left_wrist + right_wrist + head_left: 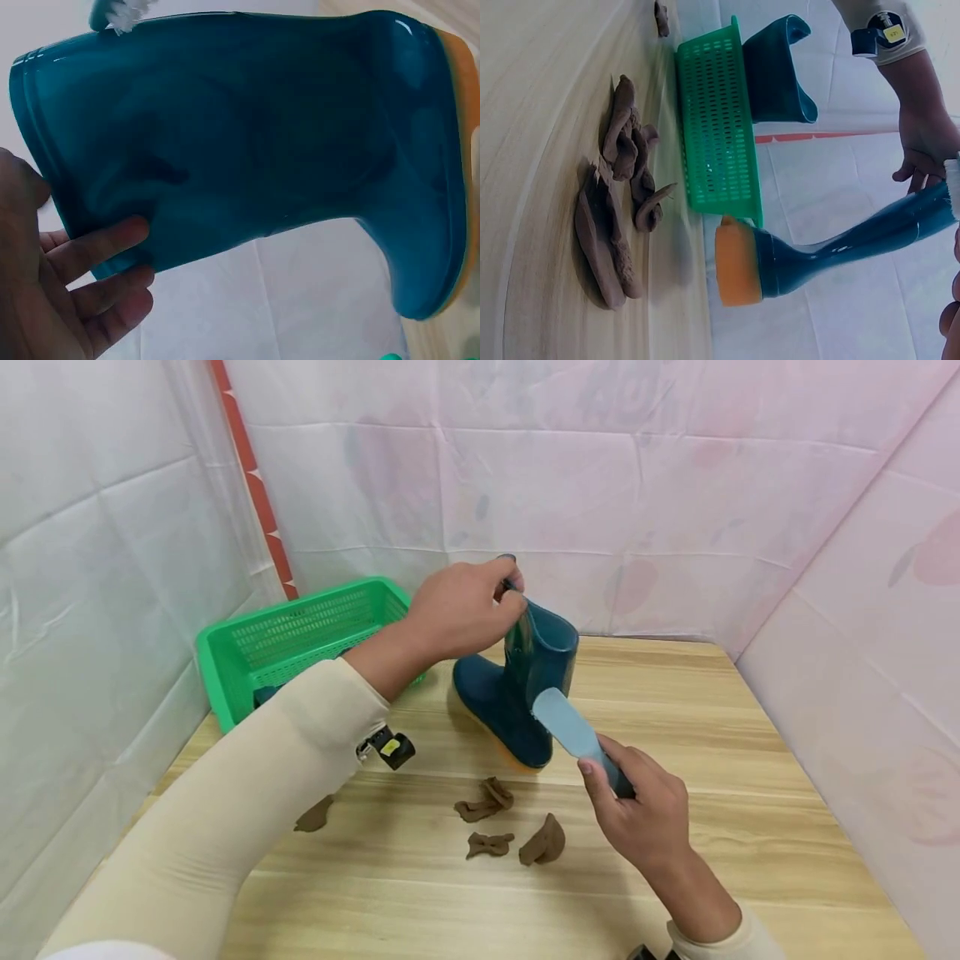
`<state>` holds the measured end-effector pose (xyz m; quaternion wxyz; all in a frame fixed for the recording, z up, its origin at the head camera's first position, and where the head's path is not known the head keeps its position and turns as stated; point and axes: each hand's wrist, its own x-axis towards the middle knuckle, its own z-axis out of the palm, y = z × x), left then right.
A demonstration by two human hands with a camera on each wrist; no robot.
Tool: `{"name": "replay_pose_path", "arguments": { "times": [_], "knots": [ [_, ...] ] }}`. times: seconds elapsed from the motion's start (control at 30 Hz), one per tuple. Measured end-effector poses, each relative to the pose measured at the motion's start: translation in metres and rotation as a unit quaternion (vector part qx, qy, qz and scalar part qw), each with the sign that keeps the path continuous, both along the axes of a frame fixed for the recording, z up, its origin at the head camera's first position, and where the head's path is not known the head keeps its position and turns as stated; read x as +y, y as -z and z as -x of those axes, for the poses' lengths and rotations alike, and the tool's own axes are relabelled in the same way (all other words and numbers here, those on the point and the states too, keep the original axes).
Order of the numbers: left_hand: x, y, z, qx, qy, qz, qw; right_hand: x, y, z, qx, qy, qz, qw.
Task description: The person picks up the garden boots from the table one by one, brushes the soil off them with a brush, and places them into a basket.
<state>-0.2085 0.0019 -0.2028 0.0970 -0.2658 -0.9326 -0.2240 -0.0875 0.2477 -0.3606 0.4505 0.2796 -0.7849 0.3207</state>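
My left hand (468, 610) grips a dark teal rubber boot (551, 672) by the rim of its shaft, fingers on the outside in the left wrist view. The boot has an orange sole (736, 262) and is held just above the table. In my right hand (648, 802) is a scrub brush (566, 722) with a light blue back. Its white bristles (129, 13) face the boot's shaft, right at its edge in the left wrist view. Several brown, clay-like lumps (543, 841) lie on the table in front of the boot.
A green perforated basket (213, 672) stands at the back left, with another teal boot (776, 71) in it. One more brown lump (315, 814) lies below my left forearm. Pale sheeting (525, 485) closes in the wooden table (712, 860) at the back and sides.
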Motion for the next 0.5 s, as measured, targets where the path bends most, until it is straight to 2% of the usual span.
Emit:
{"name": "replay_pose_path", "arguments": {
  "times": [0.17,0.3,0.5],
  "knots": [
    [-0.001,-0.007,-0.003,-0.034,-0.007,-0.023,0.9991,-0.002,0.001,0.0,0.027,-0.008,0.018,0.9995],
    [-0.003,-0.013,0.0,-0.074,0.015,-0.029,0.9967,-0.003,0.003,0.002,0.049,-0.009,0.031,0.9983],
    [-0.008,-0.019,0.002,-0.101,0.053,0.047,0.9924,-0.004,0.008,0.002,0.035,-0.006,0.026,0.9991]
  ]
}}
